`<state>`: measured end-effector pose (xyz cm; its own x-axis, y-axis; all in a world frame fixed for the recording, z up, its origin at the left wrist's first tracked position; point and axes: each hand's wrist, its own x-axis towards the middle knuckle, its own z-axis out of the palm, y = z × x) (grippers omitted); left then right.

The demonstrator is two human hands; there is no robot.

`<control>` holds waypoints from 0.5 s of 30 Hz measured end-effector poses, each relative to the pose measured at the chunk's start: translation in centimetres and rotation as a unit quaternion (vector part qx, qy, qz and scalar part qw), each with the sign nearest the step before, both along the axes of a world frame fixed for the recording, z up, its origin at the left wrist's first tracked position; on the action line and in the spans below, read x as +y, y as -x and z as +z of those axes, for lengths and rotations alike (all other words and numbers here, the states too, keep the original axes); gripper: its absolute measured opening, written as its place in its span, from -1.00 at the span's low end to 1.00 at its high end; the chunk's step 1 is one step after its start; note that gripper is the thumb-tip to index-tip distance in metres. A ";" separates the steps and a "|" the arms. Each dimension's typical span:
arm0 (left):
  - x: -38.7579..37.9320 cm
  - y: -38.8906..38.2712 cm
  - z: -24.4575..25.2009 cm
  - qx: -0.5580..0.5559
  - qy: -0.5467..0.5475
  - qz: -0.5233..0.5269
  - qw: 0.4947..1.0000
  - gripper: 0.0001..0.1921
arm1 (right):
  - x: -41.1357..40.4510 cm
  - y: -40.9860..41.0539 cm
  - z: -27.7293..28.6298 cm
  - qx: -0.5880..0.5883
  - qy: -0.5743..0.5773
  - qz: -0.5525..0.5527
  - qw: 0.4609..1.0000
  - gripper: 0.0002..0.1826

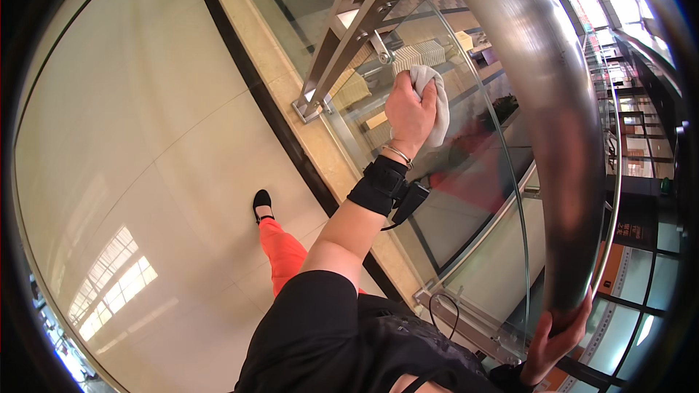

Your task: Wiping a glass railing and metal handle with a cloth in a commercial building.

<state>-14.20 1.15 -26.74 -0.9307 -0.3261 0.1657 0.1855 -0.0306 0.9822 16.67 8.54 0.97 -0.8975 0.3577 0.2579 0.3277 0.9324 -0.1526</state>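
My left hand (413,109) grips a crumpled pale cloth (438,114) and holds it against the clear glass panel (464,114) of a balustrade. A metal bangle (401,154) and a black strap with a small device (385,188) are on the left wrist and forearm. At the lower right, my right hand (560,338) is wrapped around the thick metal handrail (562,136), its thumb and fingers on opposite sides. A steel balustrade post (349,33) stands just beyond the left hand, with its foot fixed near the stone kerb.
Glossy floor tiles (136,120) and a dark border strip (251,79) lie left of the stone kerb (322,158). One leg in red trousers (281,254) with a black shoe (262,203) stands on the tiles. A lower storey shows through the glass. A thin black cable (445,297) loops beside the body.
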 end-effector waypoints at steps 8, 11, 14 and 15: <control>0.1 0.6 -7.9 -0.244 0.082 0.019 0.966 -0.66 | 2.8 -2.5 0.6 -0.005 -0.026 -0.033 0.999 -0.30; 3.4 -3.4 -6.8 -0.207 0.051 -0.016 0.977 -0.66 | 1.5 -1.3 0.0 0.009 -0.044 -0.017 0.999 -0.35; 4.3 -6.2 -4.0 -0.095 0.000 0.033 0.995 -0.69 | 1.8 -1.3 -0.3 0.017 -0.067 -0.005 0.998 -0.36; 3.7 -6.0 -3.3 -0.092 0.006 0.013 0.996 -0.70 | 2.2 -1.6 -0.3 0.014 -0.065 -0.003 0.998 -0.36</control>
<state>-8.20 4.86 -30.06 -0.9370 -0.3493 -0.0028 0.0030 -0.0161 0.9999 18.22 10.76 0.72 -0.8878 0.3245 0.3265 0.3301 0.9431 -0.0398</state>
